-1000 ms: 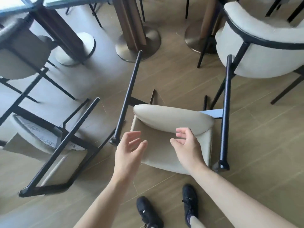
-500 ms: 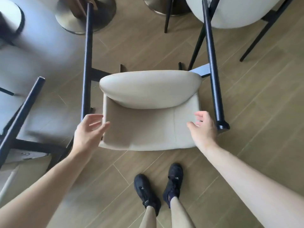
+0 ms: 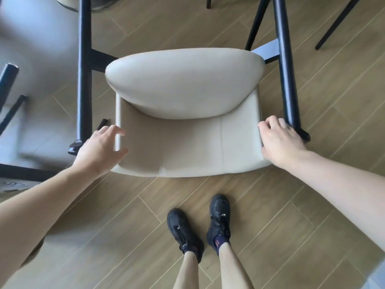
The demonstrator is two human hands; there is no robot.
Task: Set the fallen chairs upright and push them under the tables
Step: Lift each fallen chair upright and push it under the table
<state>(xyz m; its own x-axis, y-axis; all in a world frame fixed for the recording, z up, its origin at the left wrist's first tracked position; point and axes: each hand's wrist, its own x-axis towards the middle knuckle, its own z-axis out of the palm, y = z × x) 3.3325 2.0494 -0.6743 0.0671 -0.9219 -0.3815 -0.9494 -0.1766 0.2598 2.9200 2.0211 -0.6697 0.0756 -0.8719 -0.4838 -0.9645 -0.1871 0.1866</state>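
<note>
A fallen chair (image 3: 185, 113) with beige cushions and a black metal frame lies on the wooden floor right in front of my feet, its two black legs pointing away from me. My left hand (image 3: 100, 148) is at the left edge of the beige panel, fingers apart and just touching it. My right hand (image 3: 280, 140) curls over the right edge of the same panel, next to the foot of the right leg (image 3: 286, 65).
A second fallen chair's black frame (image 3: 12, 172) lies at the far left. A round table base (image 3: 68, 3) shows at the top left, and legs of another chair (image 3: 333, 24) stand at the top right. My black shoes (image 3: 200, 228) are just behind the chair.
The view has dropped closer to the chair. Both hands spread apart and moved out to the panel's side edges; the right hand has closed on the right edge.
</note>
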